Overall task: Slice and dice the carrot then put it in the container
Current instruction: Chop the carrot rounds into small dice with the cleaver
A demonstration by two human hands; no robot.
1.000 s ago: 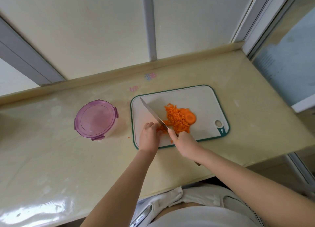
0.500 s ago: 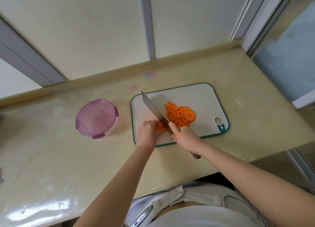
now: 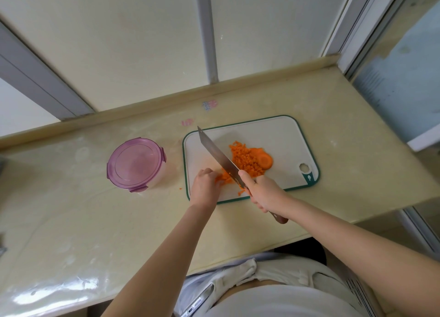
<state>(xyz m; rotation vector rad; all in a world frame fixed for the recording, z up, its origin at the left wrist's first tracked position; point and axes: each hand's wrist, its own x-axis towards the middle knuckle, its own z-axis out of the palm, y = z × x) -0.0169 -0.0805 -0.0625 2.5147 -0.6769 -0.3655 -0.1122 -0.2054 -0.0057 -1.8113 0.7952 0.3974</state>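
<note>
Two hands work over the white, green-rimmed cutting board that lies on the pale tabletop. Our left hand curls its fingers down onto a small bunch of carrot pieces at the near left part of the board and pins them there. Our right hand is wrapped round the handle of a broad knife, with the forefinger laid along the back of the blade. The blade runs slantwise away from us toward the board's far left corner; we cannot tell whether its edge touches the board. Just right of the blade sits a heap of diced carrot, and a round carrot slice rests against the heap's right side. The container, round and clear with its purple lid clipped on, stands on the tabletop left of the board, apart from it. One orange crumb lies on the tabletop between them, close to the board's edge.
</note>
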